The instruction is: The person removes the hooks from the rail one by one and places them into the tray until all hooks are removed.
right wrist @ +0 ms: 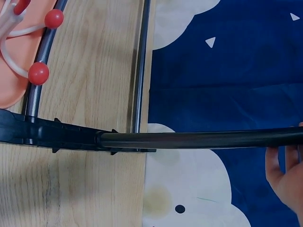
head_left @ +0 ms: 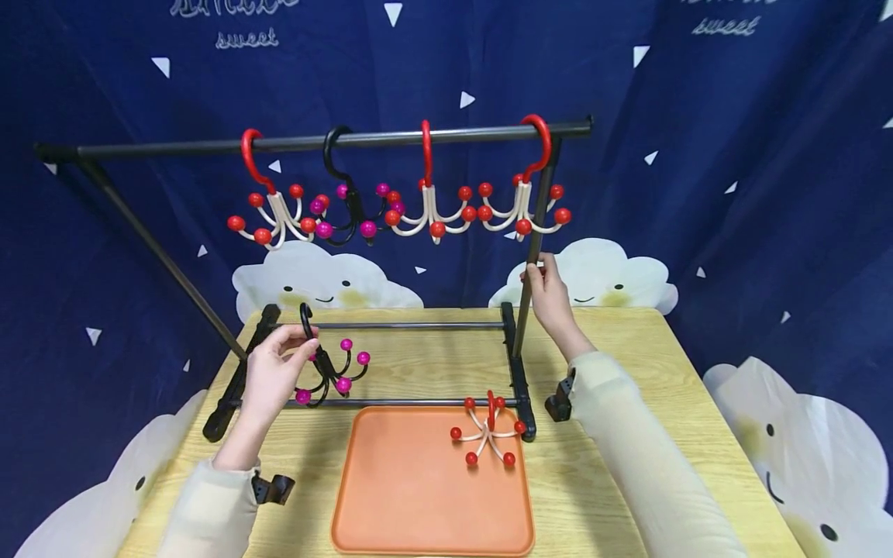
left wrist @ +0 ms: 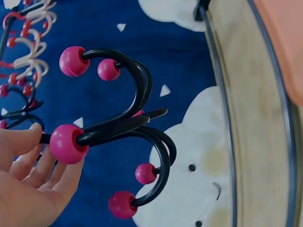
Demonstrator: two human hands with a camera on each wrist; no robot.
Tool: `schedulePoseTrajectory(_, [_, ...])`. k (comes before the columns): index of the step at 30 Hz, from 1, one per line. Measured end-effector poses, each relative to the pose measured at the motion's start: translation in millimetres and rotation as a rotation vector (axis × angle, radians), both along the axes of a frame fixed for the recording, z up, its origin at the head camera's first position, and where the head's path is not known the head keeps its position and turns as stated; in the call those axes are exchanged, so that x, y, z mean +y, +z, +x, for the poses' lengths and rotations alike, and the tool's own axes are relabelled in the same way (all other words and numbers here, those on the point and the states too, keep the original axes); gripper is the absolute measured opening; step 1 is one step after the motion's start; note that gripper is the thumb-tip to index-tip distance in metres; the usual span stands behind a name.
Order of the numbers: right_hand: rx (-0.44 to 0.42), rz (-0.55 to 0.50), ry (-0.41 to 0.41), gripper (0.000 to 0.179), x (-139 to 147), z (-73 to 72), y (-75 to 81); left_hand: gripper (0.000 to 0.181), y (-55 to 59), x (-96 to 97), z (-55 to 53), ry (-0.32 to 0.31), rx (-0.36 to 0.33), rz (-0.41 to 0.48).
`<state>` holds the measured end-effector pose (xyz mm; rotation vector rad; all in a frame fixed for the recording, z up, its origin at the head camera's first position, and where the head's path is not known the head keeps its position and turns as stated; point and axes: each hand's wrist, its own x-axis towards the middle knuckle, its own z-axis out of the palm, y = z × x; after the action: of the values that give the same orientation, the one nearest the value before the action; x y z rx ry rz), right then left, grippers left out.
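Observation:
My left hand [head_left: 274,373] pinches a black rotating hook hanger with pink ball tips [head_left: 323,364] near its curved hook, holding it up inside the rack's frame. In the left wrist view, the hanger's several arms [left wrist: 163,175] spread away from the fingers. On the right, my right hand [head_left: 553,298] grips the upright post [head_left: 525,310] of the black garment rack. From the top rail [head_left: 387,139] hang three red-and-white hangers [head_left: 280,213] and one black-and-pink hanger [head_left: 355,206]. Another red-and-white hanger [head_left: 487,432] lies on an orange tray [head_left: 418,496].
The rack stands on a wooden table [head_left: 586,465], its black feet [head_left: 519,395] joined by two low crossbars [head_left: 391,325]. The tray's far edge lies by the front crossbar. A dark blue cloth [head_left: 698,194] with clouds hangs behind and at the sides.

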<state>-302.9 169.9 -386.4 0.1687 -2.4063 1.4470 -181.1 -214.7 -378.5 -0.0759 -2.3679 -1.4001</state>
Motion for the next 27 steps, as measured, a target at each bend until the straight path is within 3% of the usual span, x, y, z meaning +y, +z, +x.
schedulePoseTrajectory(9, [0.020,0.015,-0.004,0.037,0,-0.4,-1.0,0.015,-29.3,25.2,0.9,-0.091,-0.122,-0.012])
schedulePoseTrajectory(13, [0.005,0.006,0.012,0.038,-1,-0.4,-0.9,0.011,-40.9,39.1,1.8,-0.142,-0.115,-0.004])
schedulePoseTrajectory(16, [-0.007,-0.004,0.017,0.037,-1,-0.4,-1.5,0.010,-38.3,52.6,9.1,-0.172,-0.121,0.013])
schedulePoseTrajectory(20, [-0.002,-0.014,0.012,0.037,-2,0.6,-1.5,0.011,-50.7,63.5,11.7,-0.214,-0.137,0.032])
schedulePoseTrajectory(23, [-0.003,-0.031,0.005,0.038,-1,0.7,-2.1,0.011,-71.0,66.6,7.8,-0.242,-0.131,-0.006])
schedulePoseTrajectory(27, [0.008,-0.051,-0.012,0.038,0,-0.8,-3.8,0.012,-80.6,75.3,9.3,-0.257,-0.132,-0.051])
